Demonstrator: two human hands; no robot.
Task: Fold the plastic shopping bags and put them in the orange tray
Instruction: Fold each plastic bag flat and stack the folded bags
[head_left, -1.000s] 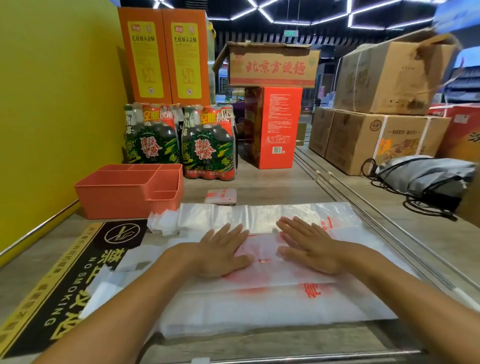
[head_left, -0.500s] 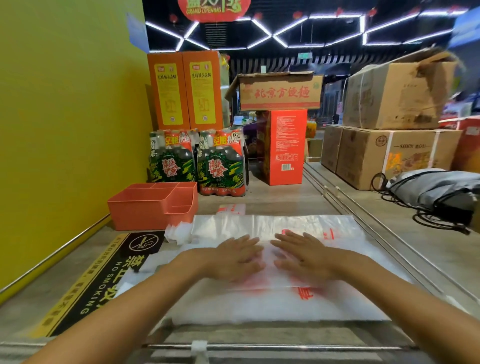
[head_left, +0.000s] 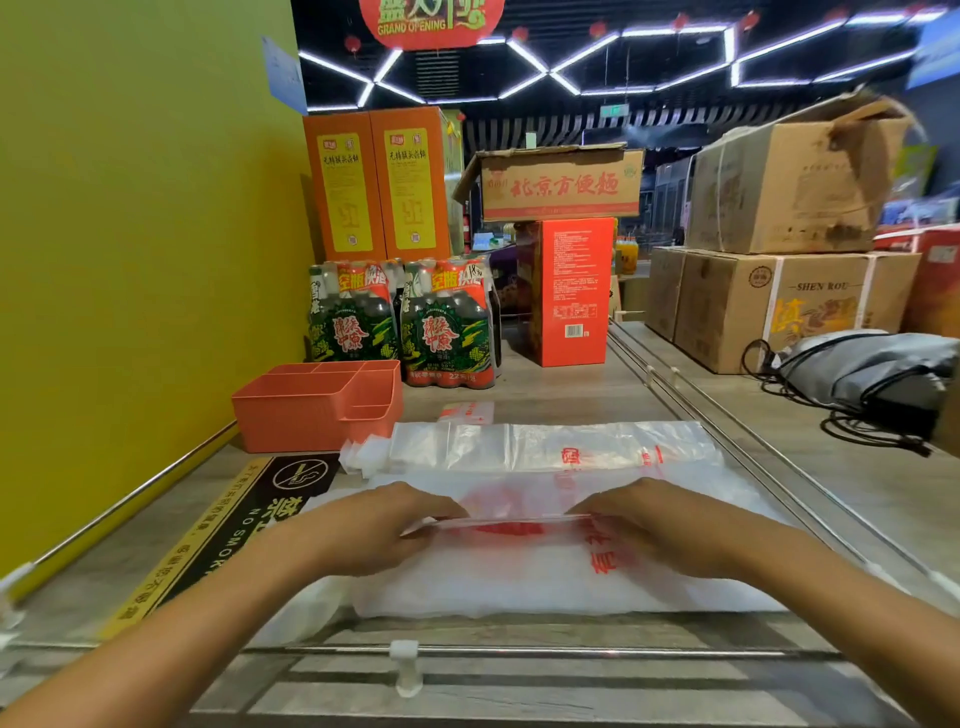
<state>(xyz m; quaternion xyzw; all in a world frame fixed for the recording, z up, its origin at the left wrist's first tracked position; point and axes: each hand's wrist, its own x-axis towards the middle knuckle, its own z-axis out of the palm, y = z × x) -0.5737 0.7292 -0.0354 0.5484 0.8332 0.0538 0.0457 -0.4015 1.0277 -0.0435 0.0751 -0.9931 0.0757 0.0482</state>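
Both hands (head_left: 511, 525) pinching bag (head_left: 519, 582) edge, orange tray (head_left: 311, 421) far-left

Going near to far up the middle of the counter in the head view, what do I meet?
Metal rail → plastic bag with both hands pinching its fold → second flat bag → small folded bag → bottle pack.

both hands (head_left: 384, 525) (head_left: 639, 519) pinch bag (head_left: 519, 577) edge; orange tray (head_left: 311, 415) far-left.

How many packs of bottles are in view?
2: the left pack stands behind the orange tray; the right pack touches it on the right. Others may be hidden.
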